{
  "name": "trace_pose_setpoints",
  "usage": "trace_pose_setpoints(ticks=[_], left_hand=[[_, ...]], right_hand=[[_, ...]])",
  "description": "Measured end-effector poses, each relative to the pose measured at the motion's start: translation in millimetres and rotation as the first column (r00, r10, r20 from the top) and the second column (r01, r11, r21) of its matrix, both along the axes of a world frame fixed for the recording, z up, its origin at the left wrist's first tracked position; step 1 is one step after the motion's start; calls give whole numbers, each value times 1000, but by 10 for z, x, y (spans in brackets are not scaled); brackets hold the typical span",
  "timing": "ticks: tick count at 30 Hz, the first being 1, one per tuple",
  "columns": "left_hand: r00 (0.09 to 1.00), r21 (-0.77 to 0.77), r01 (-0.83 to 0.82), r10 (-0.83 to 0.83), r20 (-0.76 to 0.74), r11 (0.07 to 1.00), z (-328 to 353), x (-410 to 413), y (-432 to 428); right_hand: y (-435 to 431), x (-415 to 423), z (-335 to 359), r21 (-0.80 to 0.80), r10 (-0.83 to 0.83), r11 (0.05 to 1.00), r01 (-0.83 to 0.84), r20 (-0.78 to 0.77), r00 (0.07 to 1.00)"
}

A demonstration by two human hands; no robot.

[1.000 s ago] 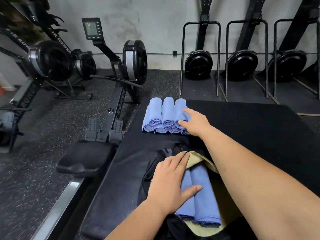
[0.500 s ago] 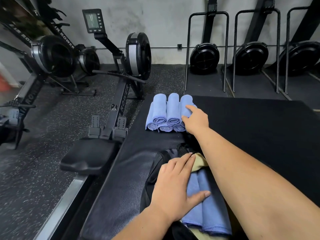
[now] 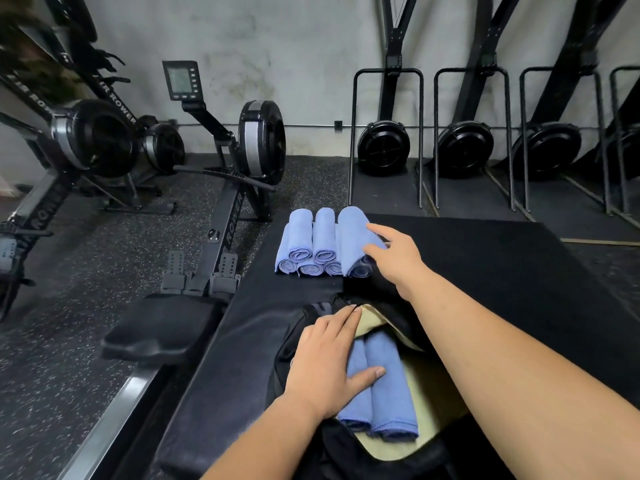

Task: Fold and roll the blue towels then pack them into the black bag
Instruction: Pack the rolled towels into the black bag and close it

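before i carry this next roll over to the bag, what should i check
1. Grip on the right-end rolled towel: cannot tell; the right hand lies on it, most fingers hidden.
2. That towel is in a rolled shape: ok.
3. Black bag open, tan lining showing: ok.
4. Free space beside the two packed towels: ok, bare lining on their right.
5. Left hand flat on the packed towels, holding them down: ok.
6. Remaining stack tidy on the black mat: ok.
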State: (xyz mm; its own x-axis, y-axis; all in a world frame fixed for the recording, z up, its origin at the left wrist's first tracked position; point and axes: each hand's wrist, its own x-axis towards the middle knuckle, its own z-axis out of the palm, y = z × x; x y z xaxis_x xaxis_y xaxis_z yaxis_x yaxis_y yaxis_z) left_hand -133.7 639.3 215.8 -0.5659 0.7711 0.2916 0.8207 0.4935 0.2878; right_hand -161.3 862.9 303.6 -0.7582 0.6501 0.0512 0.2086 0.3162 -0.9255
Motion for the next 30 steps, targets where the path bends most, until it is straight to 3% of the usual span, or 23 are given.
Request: trace_pose_setpoints(ticks=[11,15,19,24,30], left_hand=[[999,35,13,-14,36,999,398,110,-27],[993,164,-48,30,111,985,672,248,42],[977,274,-53,-7,215,960,894,411,123],[952,275,-5,-79,295,962,952,649,103],[893,279,63,-179,412,958,864,825,2]], right_hand=[[-160,1544,444,-28,131,991,-134,-101,986],[-200,1959,446,-64,140,987,-148,-115,983],[-348,2218,364,-151,180,968,-202,-149,972],[-616,2405,308,-234,257,931,-281,-125,958],[-786,2505,281,-338,188,917,-213,-107,976]])
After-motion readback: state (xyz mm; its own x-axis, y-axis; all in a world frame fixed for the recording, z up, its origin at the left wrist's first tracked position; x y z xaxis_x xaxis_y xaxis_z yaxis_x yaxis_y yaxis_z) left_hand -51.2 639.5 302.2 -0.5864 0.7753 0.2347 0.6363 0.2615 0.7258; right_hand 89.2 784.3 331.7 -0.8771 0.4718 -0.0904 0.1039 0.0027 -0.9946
